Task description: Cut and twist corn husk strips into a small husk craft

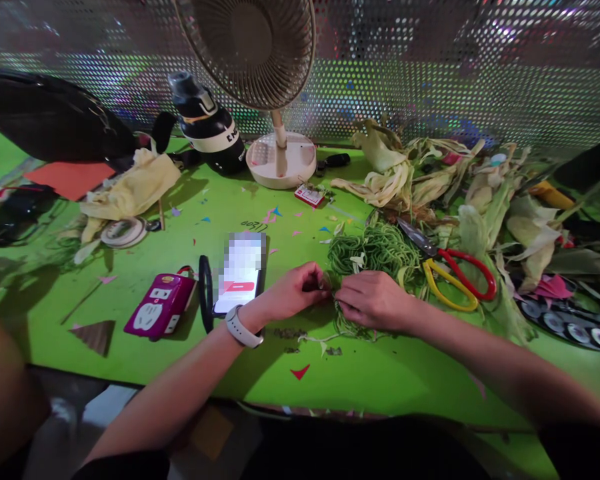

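— Where are the green strands seen?
— The tangled heap of thin green strands (375,250) is placed just beyond the right hand (377,300), on the bright green table top (260,387). Its longer axis is laid from left to right, while looser strands are spread under this hand, towards the near edge.

— And how are the fingers held?
— On the left hand (300,290), the thumb and forefinger are bent into a ring, with their tips brought together; what is pinched there is too small to be told. The right fingers are curled and pressed together, but it cannot be told if a strand is gripped.

— Which way are the scissors with red and yellow handles (430,250) pointed?
— Their blades are directed away and to the left, against the heap.

— Are any containers seen?
— The black bottle with a white band (215,140) is closed, and its content is hidden, as is that of the large black bag (55,117). Pale round discs are held in the dark tray (563,333) at the right.

— What about the surroundings?
— Small coloured scraps are scattered on the table, pale dry husks (395,173) are piled behind, and a perforated metal screen (430,87) is set at the back.
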`<state>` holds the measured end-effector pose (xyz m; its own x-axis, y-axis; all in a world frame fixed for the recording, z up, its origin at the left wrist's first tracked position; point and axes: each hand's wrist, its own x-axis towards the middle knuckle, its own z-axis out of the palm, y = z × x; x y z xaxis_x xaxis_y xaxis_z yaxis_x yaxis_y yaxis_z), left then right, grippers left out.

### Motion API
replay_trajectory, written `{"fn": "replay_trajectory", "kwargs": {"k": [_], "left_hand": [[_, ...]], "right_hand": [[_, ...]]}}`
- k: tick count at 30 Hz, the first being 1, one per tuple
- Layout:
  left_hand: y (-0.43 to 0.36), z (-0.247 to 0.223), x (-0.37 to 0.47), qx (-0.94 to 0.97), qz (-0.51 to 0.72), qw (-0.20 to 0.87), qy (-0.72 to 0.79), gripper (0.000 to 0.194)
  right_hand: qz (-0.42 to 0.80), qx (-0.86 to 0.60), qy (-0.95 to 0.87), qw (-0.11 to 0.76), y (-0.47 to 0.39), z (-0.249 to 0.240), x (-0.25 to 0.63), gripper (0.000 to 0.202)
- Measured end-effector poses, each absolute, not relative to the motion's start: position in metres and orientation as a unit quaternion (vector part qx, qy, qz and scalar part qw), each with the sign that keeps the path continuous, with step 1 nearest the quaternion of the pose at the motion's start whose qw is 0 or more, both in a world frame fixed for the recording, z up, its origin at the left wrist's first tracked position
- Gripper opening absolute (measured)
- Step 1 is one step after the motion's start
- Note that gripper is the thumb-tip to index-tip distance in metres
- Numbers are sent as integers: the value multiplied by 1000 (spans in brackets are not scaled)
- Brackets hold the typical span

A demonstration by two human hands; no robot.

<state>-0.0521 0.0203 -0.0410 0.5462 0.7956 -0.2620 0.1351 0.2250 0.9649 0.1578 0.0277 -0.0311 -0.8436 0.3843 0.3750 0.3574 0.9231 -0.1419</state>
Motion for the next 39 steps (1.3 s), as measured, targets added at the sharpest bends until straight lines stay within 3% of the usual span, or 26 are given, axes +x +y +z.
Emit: {"fn": "replay_trajectory", "kwargs": {"k": [7, 21, 25, 30, 35, 39], "left_hand": [[22, -41, -53, 554, 238, 680, 418, 25], [22, -35, -52, 561, 228, 663, 440, 25], [21, -38, -52, 556, 239, 671, 429, 26], [20, -37, -52, 532, 242, 681, 441, 27], [20, -34, -52, 510, 249, 687, 453, 30], [20, -34, -53, 558, 267, 624, 477, 27]], "right_hand": [[-13, -154, -966, 207, 27, -31, 159, 19], [11, -128, -971, 201, 27, -32, 159, 23], [91, -186, -952, 224, 28, -35, 161, 12], [233, -280, -909, 201, 33, -38, 161, 26], [265, -292, -899, 189, 37, -40, 160, 24], [269, -299, -896, 186, 36, -40, 159, 22]]}}
